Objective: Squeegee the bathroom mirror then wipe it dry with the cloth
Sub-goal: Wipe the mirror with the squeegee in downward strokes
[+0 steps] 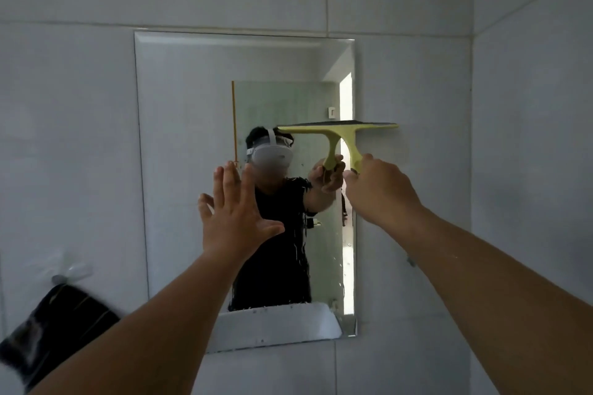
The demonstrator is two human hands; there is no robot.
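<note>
- My two bare forearms reach up from the bottom edge toward the wall, the left one crossing in front of the lower left corner of the mirror (179,144).
- A dark cloth (61,327) hangs low on the left, below a small wall hook (59,279); it is blurred and sits well apart from both hands.
- My left hand (236,215) is raised with its back to me, palm toward the glass, fingers (229,179) spread apart and holding nothing. I cannot tell whether the palm touches the glass.
- My right hand (380,192) is clamped on the handle of the yellow-green squeegee (340,131), fingers curled tight around the lower end.
- The squeegee blade lies level, about halfway up the mirror at its right edge, with the blade's right end reaching past the mirror's edge over the tiled wall (529,170).
- The mirror is a tall rectangle fixed to the pale tiles. Water streaks and droplets show on its lower half, mostly toward the right side.
- In the glass I see the reflection of a person in a dark shirt wearing a white headset, and a bright doorway strip at the right.
</note>
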